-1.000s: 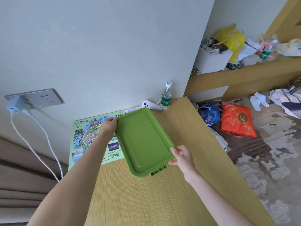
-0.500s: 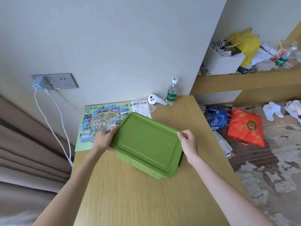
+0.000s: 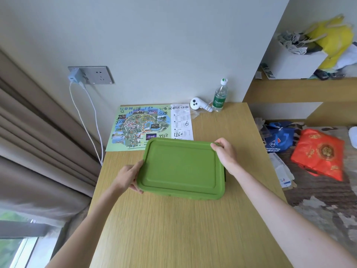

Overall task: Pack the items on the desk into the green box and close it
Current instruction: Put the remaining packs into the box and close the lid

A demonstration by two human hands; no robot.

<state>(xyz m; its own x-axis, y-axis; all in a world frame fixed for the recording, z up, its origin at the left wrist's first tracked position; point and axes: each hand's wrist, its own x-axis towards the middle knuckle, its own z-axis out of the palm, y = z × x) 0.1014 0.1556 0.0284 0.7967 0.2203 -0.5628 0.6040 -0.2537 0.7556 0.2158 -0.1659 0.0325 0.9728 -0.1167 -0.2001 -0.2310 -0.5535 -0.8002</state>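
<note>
The green box (image 3: 181, 169) lies flat on the wooden desk (image 3: 173, 229) with its lid closed, long side across my view. My left hand (image 3: 128, 176) grips its left edge, fingers curled over the rim. My right hand (image 3: 225, 153) holds the far right corner, thumb on the lid. The box's contents are hidden. A colourful map sheet (image 3: 143, 126) with handwriting lies behind the box, its near edge partly covered. A white handheld device (image 3: 199, 105) and a water bottle (image 3: 220, 97) stand at the desk's far edge by the wall.
A wall socket with a charger (image 3: 77, 76) and white cables hangs left of the desk, beside curtains (image 3: 38, 142). Right of the desk, a blue bag (image 3: 278, 138) and a red bag (image 3: 318, 153) lie on the floor. A shelf (image 3: 299, 86) holds a white box and yellow bag.
The green box was tilted and held up in the air; both hands turned it and lowered it until it now lies level on the desk, lid up.
</note>
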